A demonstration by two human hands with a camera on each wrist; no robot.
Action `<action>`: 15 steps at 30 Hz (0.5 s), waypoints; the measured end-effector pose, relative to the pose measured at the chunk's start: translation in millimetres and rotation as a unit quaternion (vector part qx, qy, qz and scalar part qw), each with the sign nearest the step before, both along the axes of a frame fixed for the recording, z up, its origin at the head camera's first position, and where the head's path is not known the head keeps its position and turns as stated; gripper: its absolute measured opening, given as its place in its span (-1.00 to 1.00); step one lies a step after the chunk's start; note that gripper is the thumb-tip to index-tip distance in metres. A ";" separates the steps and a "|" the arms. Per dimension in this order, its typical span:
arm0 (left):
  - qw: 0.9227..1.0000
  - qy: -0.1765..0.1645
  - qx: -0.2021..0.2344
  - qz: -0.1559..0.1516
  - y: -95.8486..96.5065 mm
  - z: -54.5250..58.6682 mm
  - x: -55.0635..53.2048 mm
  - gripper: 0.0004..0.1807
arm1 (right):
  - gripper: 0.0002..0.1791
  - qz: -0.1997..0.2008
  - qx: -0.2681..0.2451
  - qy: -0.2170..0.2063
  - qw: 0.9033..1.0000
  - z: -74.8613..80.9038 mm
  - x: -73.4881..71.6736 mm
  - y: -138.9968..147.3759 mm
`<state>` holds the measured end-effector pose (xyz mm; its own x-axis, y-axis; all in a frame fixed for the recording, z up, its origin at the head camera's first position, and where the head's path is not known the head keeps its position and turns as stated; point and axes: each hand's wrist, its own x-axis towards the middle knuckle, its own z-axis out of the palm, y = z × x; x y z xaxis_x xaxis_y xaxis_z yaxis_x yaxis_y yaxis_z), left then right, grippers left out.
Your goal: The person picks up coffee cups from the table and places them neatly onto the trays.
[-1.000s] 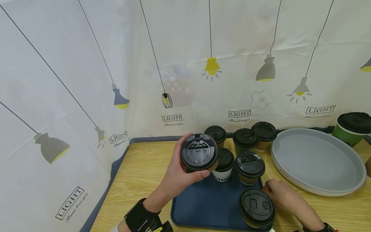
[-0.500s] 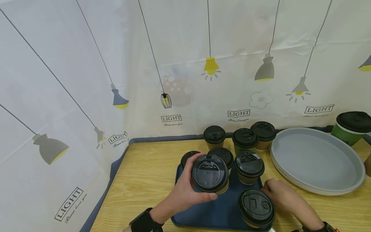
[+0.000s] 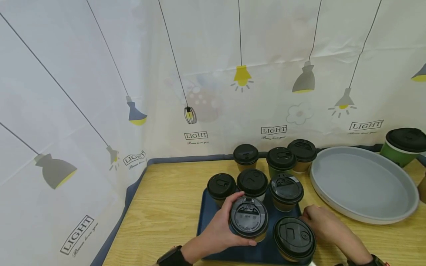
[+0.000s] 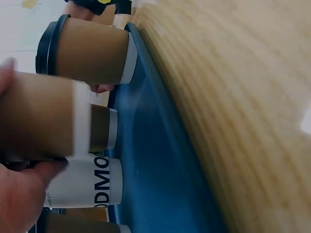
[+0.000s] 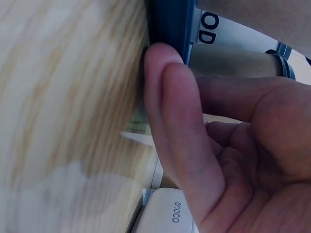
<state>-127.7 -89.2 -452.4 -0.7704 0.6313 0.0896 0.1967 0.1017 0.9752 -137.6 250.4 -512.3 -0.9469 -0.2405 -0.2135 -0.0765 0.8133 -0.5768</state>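
Observation:
My left hand (image 3: 217, 231) grips a brown paper coffee cup (image 3: 249, 218) with a black lid. In the left wrist view, this cup (image 4: 39, 116) hangs upright slightly above the dark blue tray (image 4: 150, 160). On the tray (image 3: 213, 218) stand several lidded coffee cups: a back left cup (image 3: 221, 186), a white printed cup (image 3: 252, 183), a brown cup (image 3: 286, 190), and a front right cup (image 3: 294, 238). My right hand (image 3: 324, 223) is at the tray's right edge; in the right wrist view, thumb and fingers (image 5: 182, 107) pinch its rim (image 5: 170, 29).
Behind the tray stand three more lidded cups, including a green one (image 3: 281, 159). A round grey tray (image 3: 364, 184) lies to the right, with a large green cup (image 3: 401, 153) behind it. A printed cloth (image 3: 213, 92) hangs at the back. A white "ecoco" object (image 5: 167, 208) appears in the right wrist view.
My left hand has carried the cup down and to the right, toward the tray's front part. The back left cup has come into sight. My right hand has stayed put.

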 end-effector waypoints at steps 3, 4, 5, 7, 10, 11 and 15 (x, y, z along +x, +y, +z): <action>1.000 -0.011 -0.020 -0.005 0.2 -4.9 0.5 0.14 | -0.55 0.005 -0.001 -0.004 1.000 -14.6 -5.0 6.9; 1.000 -0.013 -0.026 -0.008 0.1 -6.1 0.8 0.13 | -0.54 0.002 0.002 -0.009 1.000 -18.8 -6.6 8.4; 0.999 -0.013 -0.034 -0.010 0.0 -7.1 1.2 0.13 | -0.54 0.000 0.004 -0.011 1.000 -23.1 -8.0 9.9; 0.999 -0.006 -0.044 -0.014 0.0 -9.6 1.7 0.11 | -0.54 -0.005 0.001 -0.009 1.000 -31.7 -10.3 12.6; 0.998 0.003 -0.054 -0.022 0.4 -13.5 2.6 0.10 | -0.54 -0.018 0.006 -0.007 1.000 -40.8 -12.0 13.7; 0.998 0.005 -0.057 -0.024 0.6 -14.8 3.0 0.10 | -0.54 -0.018 0.006 -0.003 1.000 -42.9 -11.9 14.0; 0.997 0.015 -0.067 -0.033 1.2 -20.1 4.0 0.10 | -0.56 -0.019 0.008 -0.008 1.000 -43.1 -12.0 14.1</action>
<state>-123.6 -88.0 -472.4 -0.7254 0.6879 0.0240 0.2364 0.2163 0.9473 -149.7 264.5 -555.4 -0.9516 -0.2019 -0.2315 -0.0373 0.8240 -0.5653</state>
